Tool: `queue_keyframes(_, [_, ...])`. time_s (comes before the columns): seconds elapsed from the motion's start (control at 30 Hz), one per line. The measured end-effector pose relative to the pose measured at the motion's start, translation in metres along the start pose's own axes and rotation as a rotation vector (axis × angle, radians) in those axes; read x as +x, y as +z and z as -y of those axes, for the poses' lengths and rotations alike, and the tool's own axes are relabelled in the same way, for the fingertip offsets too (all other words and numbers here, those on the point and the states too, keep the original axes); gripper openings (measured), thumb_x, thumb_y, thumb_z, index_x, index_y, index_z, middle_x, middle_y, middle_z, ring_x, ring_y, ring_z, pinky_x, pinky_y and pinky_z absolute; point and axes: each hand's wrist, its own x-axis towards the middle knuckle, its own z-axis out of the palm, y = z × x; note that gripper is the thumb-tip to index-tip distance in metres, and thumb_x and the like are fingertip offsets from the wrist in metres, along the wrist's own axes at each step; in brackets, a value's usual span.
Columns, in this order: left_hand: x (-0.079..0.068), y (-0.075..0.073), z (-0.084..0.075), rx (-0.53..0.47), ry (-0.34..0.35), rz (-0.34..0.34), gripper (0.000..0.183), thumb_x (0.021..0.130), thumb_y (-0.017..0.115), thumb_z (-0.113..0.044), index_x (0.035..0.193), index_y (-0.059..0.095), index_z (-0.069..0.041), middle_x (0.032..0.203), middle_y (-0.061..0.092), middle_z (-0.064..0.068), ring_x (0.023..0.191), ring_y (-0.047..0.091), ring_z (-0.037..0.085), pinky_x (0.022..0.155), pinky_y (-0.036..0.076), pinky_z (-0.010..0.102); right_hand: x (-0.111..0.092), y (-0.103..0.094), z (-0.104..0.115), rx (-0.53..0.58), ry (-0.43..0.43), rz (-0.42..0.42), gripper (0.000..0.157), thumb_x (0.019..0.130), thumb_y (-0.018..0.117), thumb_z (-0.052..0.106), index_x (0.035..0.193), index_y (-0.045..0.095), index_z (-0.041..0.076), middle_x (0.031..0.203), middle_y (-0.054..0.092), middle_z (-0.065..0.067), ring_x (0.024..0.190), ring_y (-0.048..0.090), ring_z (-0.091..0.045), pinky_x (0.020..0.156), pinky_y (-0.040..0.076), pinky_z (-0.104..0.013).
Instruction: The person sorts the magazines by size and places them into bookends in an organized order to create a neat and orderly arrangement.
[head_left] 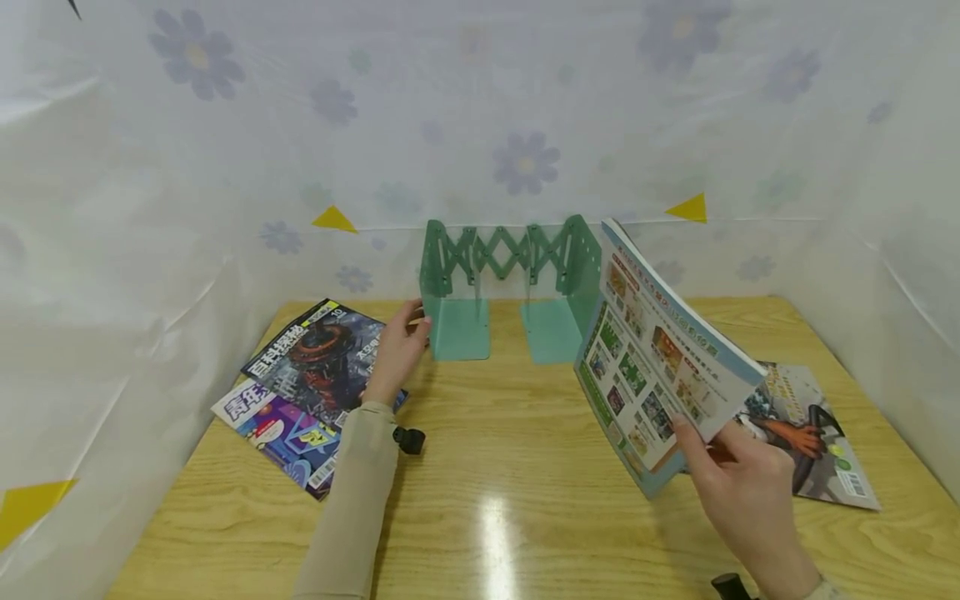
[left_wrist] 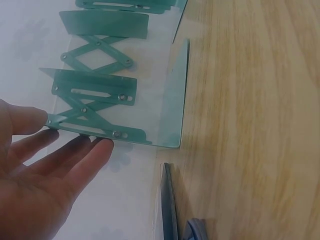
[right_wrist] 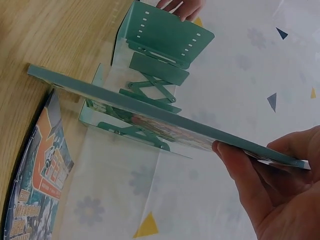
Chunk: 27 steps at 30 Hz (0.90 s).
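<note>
My left hand (head_left: 396,354) is at the left side plate of a green expandable metal bookend (head_left: 462,329). In the left wrist view, the thumb lies at the plate's edge and the fingertips (left_wrist: 104,147) touch its outer face. My right hand (head_left: 750,492) grips a thin magazine (head_left: 645,367) by its lower right part, thumb on the face with many small pictures. The magazine is tilted, raised above the table, in front of the bookend's right side. In the right wrist view the magazine (right_wrist: 130,102) appears nearly edge-on, with the fingers around its end.
Two overlapping magazines, one dark (head_left: 318,354) and one purple (head_left: 288,437), lie left of the bookend, partly under my left forearm. Another magazine (head_left: 817,442) lies at the right, partly covered by the held one. A flower-patterned white sheet (head_left: 480,108) hangs behind the wooden table (head_left: 480,467).
</note>
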Motion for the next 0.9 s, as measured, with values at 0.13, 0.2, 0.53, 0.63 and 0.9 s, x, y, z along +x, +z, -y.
queue_keyframes(0.13, [0.0,0.001,-0.001,-0.001,-0.013,-0.001,0.045,0.105,0.049,-0.029,0.148,0.045,-0.018,0.138,0.052,0.012,0.117,0.057,0.026,0.089,0.054,0.04,0.0,0.003,-0.002,-0.003,-0.033,0.01,0.034,0.082,0.075,-0.006,0.115,0.071,-0.005,0.102,0.07,-0.026,0.074,0.056,0.017,0.052,0.047,-0.007])
queue_keyframes(0.2, [0.0,0.001,0.0,-0.001,-0.018,-0.002,0.045,0.105,0.049,-0.029,0.148,0.045,-0.019,0.137,0.052,0.012,0.117,0.057,0.026,0.089,0.054,0.039,0.001,0.004,-0.003,-0.002,-0.052,0.013,0.034,0.081,0.074,-0.007,0.115,0.071,-0.005,0.101,0.07,-0.026,0.073,0.057,0.016,0.051,0.048,-0.008])
queue_keyframes(0.53, [0.001,0.001,0.001,-0.006,-0.002,0.002,0.045,0.105,0.049,-0.029,0.148,0.045,-0.019,0.138,0.052,0.012,0.118,0.057,0.027,0.089,0.054,0.041,0.003,0.008,-0.004,-0.002,-0.081,0.009,0.035,0.082,0.074,-0.006,0.117,0.07,-0.005,0.1,0.07,-0.027,0.069,0.06,0.011,0.048,0.047,-0.01])
queue_keyframes(0.63, [0.0,0.0,0.0,-0.008,-0.004,0.001,0.044,0.105,0.049,-0.029,0.148,0.045,-0.019,0.138,0.052,0.012,0.117,0.057,0.027,0.089,0.054,0.041,0.004,0.01,-0.004,0.012,-0.081,0.009,0.035,0.082,0.074,-0.006,0.117,0.07,-0.004,0.101,0.07,-0.026,0.072,0.059,0.012,0.049,0.048,-0.01])
queue_keyframes(0.9, [0.001,-0.001,0.0,-0.008,-0.005,0.005,0.044,0.105,0.049,-0.027,0.147,0.045,-0.018,0.138,0.052,0.012,0.117,0.057,0.027,0.088,0.054,0.041,0.008,0.016,-0.007,0.008,-0.116,0.028,0.039,0.083,0.073,-0.007,0.122,0.068,-0.003,0.105,0.07,-0.025,0.072,0.062,0.009,0.052,0.049,-0.01])
